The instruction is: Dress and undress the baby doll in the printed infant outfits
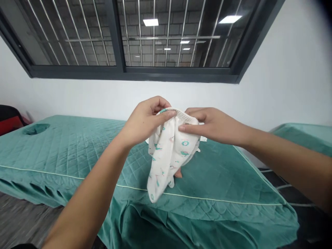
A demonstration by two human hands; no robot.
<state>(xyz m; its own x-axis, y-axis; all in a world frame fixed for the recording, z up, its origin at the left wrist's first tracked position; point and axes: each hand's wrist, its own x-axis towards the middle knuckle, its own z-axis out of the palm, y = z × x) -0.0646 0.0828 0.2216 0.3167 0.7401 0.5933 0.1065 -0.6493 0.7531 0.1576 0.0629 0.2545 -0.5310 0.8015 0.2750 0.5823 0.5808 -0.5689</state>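
A small white baby garment (168,152) with teal and pink prints hangs above the bed, its ribbed edge uppermost and its lower end drooping toward the front. My left hand (153,116) pinches that edge on the left, thumb across the front. On the right, my right hand (204,122) grips the same edge, thumb in front and the other fingers partly hidden behind the cloth. Below and behind the garment, a small orange-pink piece (178,173) shows against the bed. Most of it is covered, so its kind cannot be made out.
A teal quilted massage bed (85,148) with a face hole (36,129) at its left end stretches beneath my hands. Behind it, a barred window (166,41) is set in the white wall. A red and black object (11,121) stands at far left, another teal-covered surface (308,136) at right.
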